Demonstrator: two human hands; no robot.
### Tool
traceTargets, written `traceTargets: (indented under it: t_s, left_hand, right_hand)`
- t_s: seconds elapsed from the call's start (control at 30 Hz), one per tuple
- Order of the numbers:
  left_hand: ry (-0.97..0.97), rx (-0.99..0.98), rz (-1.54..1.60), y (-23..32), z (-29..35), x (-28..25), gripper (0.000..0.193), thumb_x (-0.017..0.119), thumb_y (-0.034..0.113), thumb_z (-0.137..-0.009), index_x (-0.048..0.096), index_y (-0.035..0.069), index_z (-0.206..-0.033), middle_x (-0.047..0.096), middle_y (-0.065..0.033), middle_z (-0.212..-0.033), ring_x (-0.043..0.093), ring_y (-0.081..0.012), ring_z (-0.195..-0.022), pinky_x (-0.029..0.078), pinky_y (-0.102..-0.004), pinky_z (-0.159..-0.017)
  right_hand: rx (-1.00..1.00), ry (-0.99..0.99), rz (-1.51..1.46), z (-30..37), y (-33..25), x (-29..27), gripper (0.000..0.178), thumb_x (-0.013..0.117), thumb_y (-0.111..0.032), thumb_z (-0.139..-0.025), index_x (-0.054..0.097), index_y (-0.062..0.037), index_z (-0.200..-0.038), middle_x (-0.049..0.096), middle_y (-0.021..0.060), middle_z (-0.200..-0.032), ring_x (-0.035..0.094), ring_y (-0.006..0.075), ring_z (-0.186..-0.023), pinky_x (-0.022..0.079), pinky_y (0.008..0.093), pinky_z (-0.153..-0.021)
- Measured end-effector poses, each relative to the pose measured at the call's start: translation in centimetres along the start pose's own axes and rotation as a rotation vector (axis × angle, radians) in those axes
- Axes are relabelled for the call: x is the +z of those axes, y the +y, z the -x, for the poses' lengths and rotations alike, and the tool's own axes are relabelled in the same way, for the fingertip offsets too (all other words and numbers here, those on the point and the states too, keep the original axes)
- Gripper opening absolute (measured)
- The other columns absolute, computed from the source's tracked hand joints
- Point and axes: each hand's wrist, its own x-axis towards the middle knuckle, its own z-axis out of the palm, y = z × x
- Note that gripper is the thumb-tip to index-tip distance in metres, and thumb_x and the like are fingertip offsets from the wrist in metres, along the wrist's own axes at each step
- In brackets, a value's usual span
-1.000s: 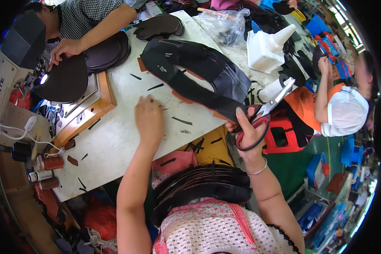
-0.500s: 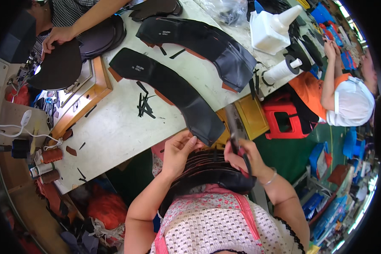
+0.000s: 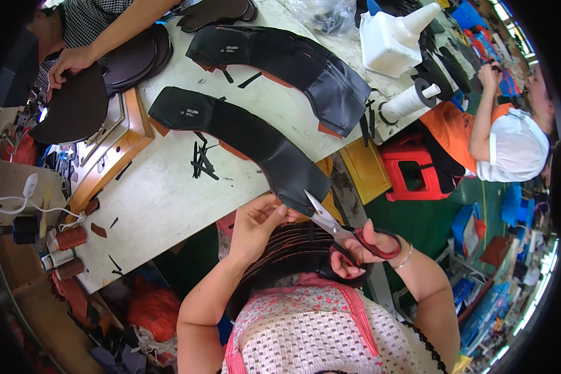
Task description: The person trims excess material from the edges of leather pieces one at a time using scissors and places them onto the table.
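My left hand (image 3: 260, 225) pinches the near edge of a curved black leather-like piece (image 3: 240, 134), whose far part lies on the white worktable (image 3: 162, 209). In my right hand (image 3: 363, 248) is a pair of scissors (image 3: 336, 232) with red-and-black handles. Its blades stand apart at the near right corner of the piece, close to my left fingertips; whether they touch it I cannot tell. A stack of dark curved pieces (image 3: 287, 249) lies across my lap, below both hands. Another similar black piece (image 3: 293, 65) rests farther back, with brown showing along its edge.
Small black offcuts (image 3: 202, 161) lie on the table. A white bottle (image 3: 393, 40) and a white thread spool (image 3: 408, 107) stand at right. A co-worker's hand (image 3: 71, 65) holds a dark piece by a sewing machine at left. Another person sits right, near a red stool (image 3: 411, 171).
The scissors have swung from pointing away, blurred, to pointing left with blades apart at the piece's corner. My right hand has turned, its fingers spreading in the handles.
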Motion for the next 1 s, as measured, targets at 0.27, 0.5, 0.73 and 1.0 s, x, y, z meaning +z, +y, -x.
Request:
traceTargets:
  t_s: [0.27, 0.5, 0.73, 1.0]
  left_hand:
    - [-0.044, -0.051, 0.034, 0.5, -0.5, -0.3, 0.015, 0.052, 0.001, -0.093, 0.061, -0.007, -0.101, 0.067, -0.0128, -0.093, 0.064, -0.017, -0.086, 0.053, -0.0288, -0.081]
    - [-0.13, -0.089, 0.128, -0.6, -0.7, -0.9, 0.014, 0.054, -0.001, -0.091, 0.061, -0.007, -0.101, 0.067, -0.0135, -0.093, 0.065, -0.0173, -0.086, 0.053, -0.029, -0.08]
    - [-0.134, -0.082, 0.092, 0.4, -0.7, -1.1, 0.012, 0.053, -0.001, -0.091, 0.062, -0.007, -0.098, 0.067, -0.0132, -0.091, 0.065, -0.0181, -0.086, 0.053, -0.029, -0.08]
    - [-0.182, -0.083, 0.047, -0.3, -0.5, -1.1, 0.014, 0.054, 0.001, -0.092, 0.062, -0.007, -0.1, 0.068, -0.0128, -0.091, 0.065, -0.017, -0.087, 0.053, -0.0282, -0.081]
  right_hand:
    - [0.07, 0.075, 0.004, 0.3, -1.1, -0.7, 0.092, 0.029, -0.084, -0.073, 0.049, 0.0022, -0.095, 0.049, 0.0076, -0.082, 0.046, 0.0125, -0.064, 0.036, 0.0223, -0.052]
    - [0.094, -0.04, 0.013, -0.6, -2.7, -0.4, 0.091, 0.029, -0.085, -0.072, 0.049, 0.002, -0.092, 0.049, 0.008, -0.08, 0.046, 0.0133, -0.061, 0.036, 0.0228, -0.05]
    - [0.161, -0.062, -0.128, 0.5, -1.7, -2.5, 0.08, 0.028, -0.079, -0.077, 0.047, -0.0018, -0.082, 0.044, 0.0022, -0.07, 0.045, 0.0085, -0.055, 0.034, 0.0203, -0.045]
    - [0.115, -0.029, -0.085, -1.6, -2.4, -0.5, 0.077, 0.029, -0.075, -0.081, 0.048, -0.0013, -0.088, 0.046, 0.0034, -0.076, 0.046, 0.01, -0.059, 0.033, 0.0211, -0.043]
